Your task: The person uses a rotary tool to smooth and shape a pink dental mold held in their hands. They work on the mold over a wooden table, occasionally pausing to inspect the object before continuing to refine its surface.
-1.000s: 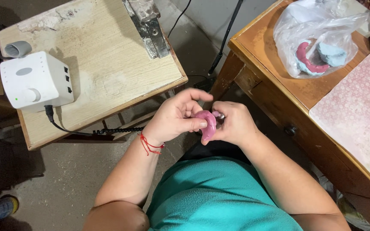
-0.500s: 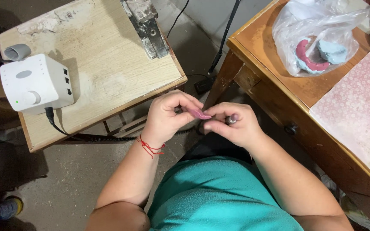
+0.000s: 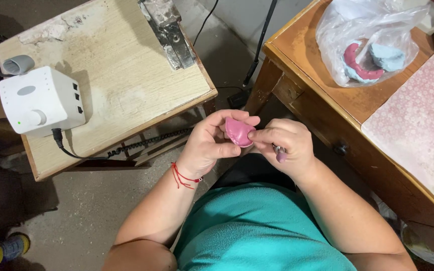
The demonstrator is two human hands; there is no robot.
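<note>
My left hand (image 3: 212, 143), with a red thread bracelet (image 3: 183, 176) at the wrist, holds a small pink curved plate (image 3: 238, 131) between thumb and fingers, its flat side turned toward me. My right hand (image 3: 286, 148) touches the plate's right edge with its fingertips and is closed on a thin metal tool (image 3: 280, 153) whose tip shows below the fingers. Both hands hover in front of my teal shirt, between the two tables.
A worn wooden table (image 3: 121, 80) on the left bears a white control box (image 3: 41, 100) with a coiled cable and a metal part (image 3: 169, 32). On the right, a brown desk (image 3: 317, 75) holds a clear bag (image 3: 367, 40) with pink and blue casts, and a pink mat (image 3: 423, 125).
My hands have turned the pink plate so its broad face shows; earlier it was edge-on between my fingers. Both hands have shifted slightly.
</note>
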